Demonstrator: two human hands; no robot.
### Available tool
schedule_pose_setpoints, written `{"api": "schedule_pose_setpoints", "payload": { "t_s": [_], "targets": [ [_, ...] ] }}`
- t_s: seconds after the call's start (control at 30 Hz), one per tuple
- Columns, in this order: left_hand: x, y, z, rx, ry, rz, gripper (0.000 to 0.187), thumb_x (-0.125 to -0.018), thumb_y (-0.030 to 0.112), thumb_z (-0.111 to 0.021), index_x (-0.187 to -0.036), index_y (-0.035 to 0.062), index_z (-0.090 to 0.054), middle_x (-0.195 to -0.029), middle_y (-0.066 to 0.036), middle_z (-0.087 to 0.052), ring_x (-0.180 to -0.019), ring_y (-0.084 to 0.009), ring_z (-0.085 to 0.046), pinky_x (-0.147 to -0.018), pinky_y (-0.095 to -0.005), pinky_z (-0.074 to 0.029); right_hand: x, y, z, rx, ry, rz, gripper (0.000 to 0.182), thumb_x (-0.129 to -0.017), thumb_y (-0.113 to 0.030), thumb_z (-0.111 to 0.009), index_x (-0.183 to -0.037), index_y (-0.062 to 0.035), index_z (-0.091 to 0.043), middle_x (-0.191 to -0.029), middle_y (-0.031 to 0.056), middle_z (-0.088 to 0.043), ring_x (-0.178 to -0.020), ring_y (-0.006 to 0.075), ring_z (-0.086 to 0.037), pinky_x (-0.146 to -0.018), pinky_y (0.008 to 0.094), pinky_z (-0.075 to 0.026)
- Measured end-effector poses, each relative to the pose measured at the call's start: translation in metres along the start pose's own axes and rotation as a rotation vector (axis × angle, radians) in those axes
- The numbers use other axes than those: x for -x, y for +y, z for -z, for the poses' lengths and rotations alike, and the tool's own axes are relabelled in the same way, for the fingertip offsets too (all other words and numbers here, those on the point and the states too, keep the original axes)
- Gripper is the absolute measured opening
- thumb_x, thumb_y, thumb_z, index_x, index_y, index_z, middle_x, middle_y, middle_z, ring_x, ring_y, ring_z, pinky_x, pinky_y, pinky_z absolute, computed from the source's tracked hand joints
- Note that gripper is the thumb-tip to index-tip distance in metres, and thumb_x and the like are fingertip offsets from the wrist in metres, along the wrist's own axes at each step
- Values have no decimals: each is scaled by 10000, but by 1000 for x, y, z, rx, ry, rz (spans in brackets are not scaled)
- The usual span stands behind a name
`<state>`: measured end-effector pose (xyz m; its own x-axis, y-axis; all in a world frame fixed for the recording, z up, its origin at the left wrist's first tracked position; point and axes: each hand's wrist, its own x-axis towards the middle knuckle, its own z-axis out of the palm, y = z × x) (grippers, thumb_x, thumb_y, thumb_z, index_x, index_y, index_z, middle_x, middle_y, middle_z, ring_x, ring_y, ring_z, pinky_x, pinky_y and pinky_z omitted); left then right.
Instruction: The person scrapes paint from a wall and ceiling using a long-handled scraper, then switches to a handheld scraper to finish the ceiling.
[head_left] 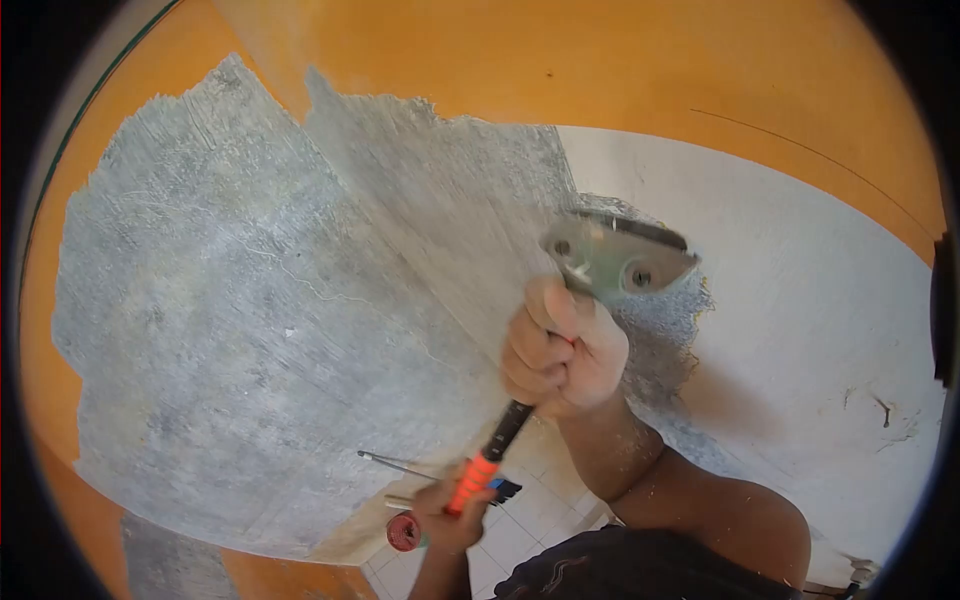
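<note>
A long-handled scraper [515,420] slants across the middle of the view, with a black shaft and an orange grip. Its broad metal head [615,262] is slightly blurred and lies over the wall, where scraped grey meets white; whether the blade touches cannot be made out. Close below the head, my right hand [565,345] is wrapped round the shaft. My left hand [450,515] is closed round the orange grip at the lower end. The bare grey wall patch [230,270] has ragged edges, and a white coated area [830,250] lies right of the head.
Orange paint [600,60] borders the patch above and at the left. Below, on a white tiled floor [530,510], are a blue-and-black brush-like item [507,490] and a round red object [403,532]. A thin rod [395,465] shows behind my left hand.
</note>
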<state>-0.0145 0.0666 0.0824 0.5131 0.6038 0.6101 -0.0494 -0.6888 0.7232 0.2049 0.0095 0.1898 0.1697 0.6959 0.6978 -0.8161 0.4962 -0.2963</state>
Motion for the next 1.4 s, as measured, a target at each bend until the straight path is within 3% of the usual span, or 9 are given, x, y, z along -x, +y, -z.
{"api": "schedule_pose_setpoints", "payload": {
  "t_s": [0.1,0.17,0.2,0.5,0.63,0.73,0.83,0.93,1.4],
  "targets": [
    [8,1,-13,-48,-10,60,408,-649,96,-753,-1000,-57,-614,-663,-47,-626,-568,-53,-526,-548,-193,-429,5,-1,12,-20,-159,-11,286,-922,-269,-347,-666,-147,-310,-483,-43,-271,-355,63,-203,-323,223,-181],
    [-9,1,-7,-135,-17,-19,395,-656,101,-745,-994,-57,-616,-669,-52,-627,-569,-57,-530,-558,-195,-435,-6,-1,6,-25,-89,-20,302,-924,-278,-350,-658,-141,-308,-487,-39,-278,-358,63,-205,-325,223,-178],
    [-17,-2,-5,98,129,67,373,-671,109,-731,-986,-55,-618,-673,-50,-627,-569,-66,-536,-566,-198,-439,-14,0,1,21,-85,0,306,-924,-282,-353,-656,-138,-308,-489,-37,-281,-358,63,-207,-324,223,-178],
    [-14,6,-15,-10,23,97,415,-626,65,-756,-1001,-44,-616,-685,-41,-626,-608,-61,-535,-570,-202,-433,-7,-9,-6,-2,138,-97,411,-901,-307,-401,-541,-139,-292,-420,-28,-263,-324,71,-212,-315,226,-184],
    [-36,14,5,50,156,15,355,-648,57,-731,-971,-49,-627,-676,-24,-617,-598,-50,-528,-571,-193,-428,-30,-3,-15,25,60,-1,449,-899,-319,-406,-512,-125,-289,-402,-29,-245,-317,77,-215,-313,232,-178],
    [-7,3,-10,51,55,183,409,-632,109,-765,-993,-27,-629,-672,8,-594,-585,-47,-493,-591,-188,-421,-8,1,-2,32,40,-27,422,-894,-327,-408,-531,-141,-301,-403,-41,-238,-319,71,-205,-311,233,-167],
    [-4,-1,-18,-122,-6,59,383,-652,105,-740,-999,-16,-629,-668,30,-566,-580,-35,-468,-566,-183,-408,-3,-5,5,80,8,-47,400,-892,-322,-415,-547,-154,-303,-405,-50,-235,-320,64,-205,-313,229,-172],
    [-36,15,-9,12,61,143,373,-666,54,-706,-1015,-38,-613,-675,22,-574,-589,-33,-472,-556,-170,-394,-26,-9,-16,-29,182,-106,384,-890,-297,-423,-559,-152,-294,-421,-44,-239,-329,66,-216,-320,225,-184],
    [-54,21,12,87,67,33,425,-635,61,-764,-1012,-60,-611,-708,-5,-613,-619,-42,-511,-599,-186,-432,-41,-6,-15,25,-145,60,290,-899,-241,-380,-638,-137,-310,-478,-24,-271,-354,82,-215,-327,247,-178]
  ]
}}
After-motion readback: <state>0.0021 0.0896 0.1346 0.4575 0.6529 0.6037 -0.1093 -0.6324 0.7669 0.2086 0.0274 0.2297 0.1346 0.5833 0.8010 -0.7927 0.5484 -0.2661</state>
